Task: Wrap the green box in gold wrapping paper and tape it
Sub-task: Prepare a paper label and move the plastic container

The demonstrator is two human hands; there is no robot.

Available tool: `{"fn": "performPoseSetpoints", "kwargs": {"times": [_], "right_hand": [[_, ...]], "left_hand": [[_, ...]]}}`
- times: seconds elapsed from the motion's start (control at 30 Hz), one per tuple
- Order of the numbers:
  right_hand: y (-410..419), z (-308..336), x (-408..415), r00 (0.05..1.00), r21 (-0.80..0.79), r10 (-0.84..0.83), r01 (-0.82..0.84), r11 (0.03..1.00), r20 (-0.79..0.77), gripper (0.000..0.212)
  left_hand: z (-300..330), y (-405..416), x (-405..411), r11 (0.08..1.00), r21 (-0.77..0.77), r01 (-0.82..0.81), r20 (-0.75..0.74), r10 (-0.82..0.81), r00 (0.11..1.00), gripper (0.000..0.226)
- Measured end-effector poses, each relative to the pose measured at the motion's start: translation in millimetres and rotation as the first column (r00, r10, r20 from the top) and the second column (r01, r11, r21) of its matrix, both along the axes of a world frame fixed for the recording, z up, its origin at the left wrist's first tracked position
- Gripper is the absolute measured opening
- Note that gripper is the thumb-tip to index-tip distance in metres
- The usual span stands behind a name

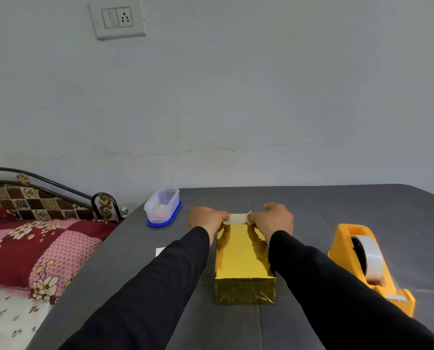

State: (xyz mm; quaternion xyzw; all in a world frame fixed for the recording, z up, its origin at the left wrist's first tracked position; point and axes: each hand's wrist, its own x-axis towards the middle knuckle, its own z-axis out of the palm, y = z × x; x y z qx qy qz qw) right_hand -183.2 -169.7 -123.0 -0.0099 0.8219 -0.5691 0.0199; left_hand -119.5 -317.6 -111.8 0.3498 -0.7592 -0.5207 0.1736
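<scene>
The box (243,261) lies lengthwise on the grey table, fully covered in shiny gold paper; no green shows. A short strip of whitish tape (238,218) is stretched across its far top edge. My left hand (205,218) pinches the strip's left end and my right hand (274,219) pinches its right end. Both hands rest at the far end of the box, and black sleeves run along either side of it. The far end face of the box is hidden.
An orange tape dispenser (367,263) with a white roll stands right of the box. A clear plastic container with a blue lid (163,207) sits at the table's far left corner. A bed with patterned pillows (34,248) adjoins the left edge. A white paper scrap (159,251) peeks beside my left sleeve.
</scene>
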Motion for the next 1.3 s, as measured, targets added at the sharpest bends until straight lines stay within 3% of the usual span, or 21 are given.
{"fn": "performPoseSetpoints", "kwargs": {"times": [0.1, 0.23, 0.33, 0.43, 0.63, 0.77, 0.87, 1.0, 1.17, 1.23, 1.3], "right_hand": [[-1.7, -4.3, -2.7, 1.0, 0.067, -0.017, 0.018, 0.998, -0.011, 0.064], [1.1, -11.0, -10.0, 0.999, 0.061, -0.035, 0.035, 0.998, -0.01, 0.053], [-1.7, -11.1, -13.3, 0.999, 0.08, 0.025, -0.027, 0.996, 0.028, 0.048], [-13.8, -11.1, -15.1, 0.982, 0.172, 0.146, -0.166, 0.971, 0.124, 0.058], [-14.2, -9.9, -26.1, 0.978, 0.276, 0.145, -0.182, 0.944, 0.147, 0.034], [-16.2, -8.5, -25.7, 0.97, 0.232, 0.132, -0.179, 0.956, 0.203, 0.043], [-20.3, -6.3, -18.8, 0.961, 0.248, 0.175, -0.228, 0.942, 0.216, 0.053], [-18.9, -8.3, -20.6, 0.976, 0.313, 0.155, -0.198, 0.929, 0.156, 0.044], [-13.0, -4.6, -10.4, 0.955, 0.253, 0.207, -0.258, 0.932, 0.214, 0.05], [-11.9, -5.6, -6.3, 0.942, 0.263, 0.249, -0.306, 0.915, 0.226, 0.056], [-10.9, -4.5, -3.2, 0.942, 0.294, 0.259, -0.315, 0.902, 0.214, 0.049]], "left_hand": [[-8.4, 0.5, -0.7, 1.0, -0.013, 0.014, -0.018, -0.014, 1.0, 0.025], [-17.7, -5.1, 1.5, 0.997, 0.081, -0.01, -0.087, 0.017, 0.996, 0.023], [-18.7, -3.9, -1.9, 0.988, 0.148, 0.052, -0.104, -0.037, 0.994, 0.01], [-17.7, 4.1, -5.2, 0.977, 0.186, 0.104, -0.065, -0.093, 0.994, 0.024], [-24.5, 0.7, -15.2, 0.989, 0.147, 0.034, -0.004, -0.033, 0.999, 0.03], [-20.1, 1.2, -15.2, 0.983, 0.173, 0.061, 0.043, -0.069, 0.997, 0.038], [-19.7, 1.9, -16.0, 0.993, 0.087, 0.079, 0.11, -0.088, 0.99, 0.056], [-16.6, 1.5, -16.7, 0.999, -0.004, 0.048, 0.133, -0.047, 0.99, 0.045], [-15.3, 3.3, -1.1, 0.951, 0.275, 0.142, 0.036, -0.158, 0.987, 0.036], [-16.9, 5.4, 2.9, 0.938, 0.269, 0.219, 0.031, -0.236, 0.971, 0.032], [-19.3, 5.6, 5.0, 0.943, 0.244, 0.225, 0.033, -0.24, 0.97, 0.031]]}}
